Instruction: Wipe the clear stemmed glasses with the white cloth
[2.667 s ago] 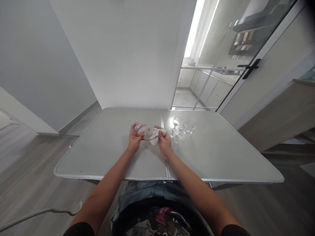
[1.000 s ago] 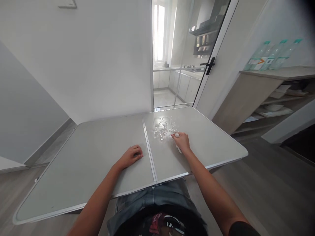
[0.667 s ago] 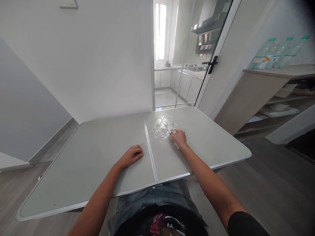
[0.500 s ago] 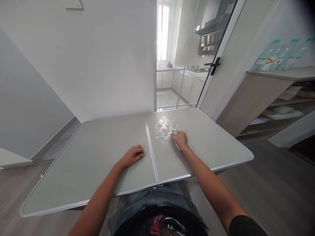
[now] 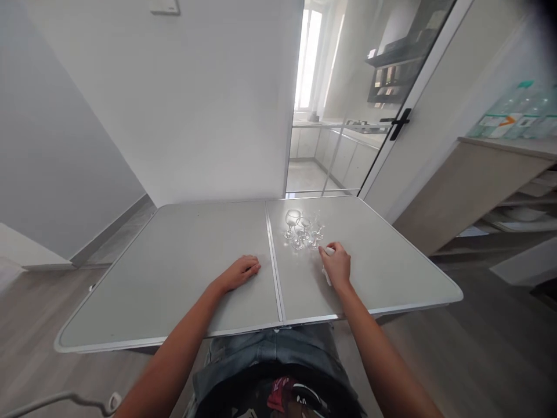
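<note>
Head view: the right hand [image 5: 336,266] grips a crumpled white cloth [image 5: 326,278] near clear stemmed glasses [image 5: 303,224] on the grey metal-edged tabletop [image 5: 209,244]; the left hand [image 5: 238,273] rests loosely curled. Ideally, loose cloth stays clear of fragile stems.

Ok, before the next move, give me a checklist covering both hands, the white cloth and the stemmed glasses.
1. White cloth gripped in right hand: ok.
2. Left hand free: ok, resting on table, left of the metal seam.
3. Leftmost stemmed glass upright: ok.
4. Stemmed glasses to its right apart from one another: cannot tell, faint outlines overlap.
5. Right hand apart from the nearest glass: cannot tell, very close.
</note>
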A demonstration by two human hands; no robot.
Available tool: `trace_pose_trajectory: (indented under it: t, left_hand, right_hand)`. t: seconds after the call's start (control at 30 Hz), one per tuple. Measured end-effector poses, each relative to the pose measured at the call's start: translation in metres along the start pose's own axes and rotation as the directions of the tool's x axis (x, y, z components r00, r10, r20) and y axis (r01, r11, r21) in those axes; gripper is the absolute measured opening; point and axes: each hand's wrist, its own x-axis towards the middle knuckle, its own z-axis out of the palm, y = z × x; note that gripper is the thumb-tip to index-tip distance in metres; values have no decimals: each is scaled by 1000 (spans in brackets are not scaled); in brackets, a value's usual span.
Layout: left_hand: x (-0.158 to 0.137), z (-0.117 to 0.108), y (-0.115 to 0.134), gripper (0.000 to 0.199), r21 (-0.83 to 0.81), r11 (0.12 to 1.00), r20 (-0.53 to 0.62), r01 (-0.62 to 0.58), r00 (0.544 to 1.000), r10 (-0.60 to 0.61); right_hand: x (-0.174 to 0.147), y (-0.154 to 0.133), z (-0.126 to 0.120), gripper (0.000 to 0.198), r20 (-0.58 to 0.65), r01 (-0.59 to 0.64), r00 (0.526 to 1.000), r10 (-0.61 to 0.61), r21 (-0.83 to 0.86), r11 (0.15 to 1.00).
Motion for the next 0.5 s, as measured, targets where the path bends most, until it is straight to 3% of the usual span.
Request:
trace_pose_trajectory:
  t: [0.03, 0.1, 0.13, 0.23, 0.27, 0.33, 0.4, 0.5]
  left_hand:
    - [0, 1, 0, 45, 17, 1000, 0, -8, 1000, 8]
    - [-1, 3, 0, 43, 62, 997, 3, -43, 999, 43]
    - [-2, 4, 1, 41, 86, 994, 8, -67, 998, 66]
    - [-7, 4, 2, 22, 129, 986, 25, -101, 995, 99]
    - [-8, 4, 2, 14, 131, 987, 26, -92, 996, 89]
    - [-11, 2, 2, 16, 136, 989, 27, -65, 998, 62]
    - [-13, 2, 0, 21, 171, 984, 36, -45, 999, 40]
    - [-12, 3, -2, 19, 263, 964, 43, -25, 999, 14]
  right_hand:
    - [-10, -4, -1, 33, -18, 80, 997, -80, 0, 997]
    - [-27, -18, 2, 34, 116, 308, 944, -310, 30, 951]
    - [-33, -29, 6, 32, 222, 422, 878, -424, 61, 905]
    - [-44, -67, 27, 20, 477, 649, 604, -638, 171, 741]
    - [-47, -78, 35, 18, 527, 688, 534, -662, 184, 702]
    - [-53, -97, 51, 13, 587, 748, 441, -679, 178, 640]
    - [-58, -105, 63, 9, 605, 789, 403, -687, 151, 596]
    - [-64, -104, 73, 12, 587, 799, 423, -690, 117, 589]
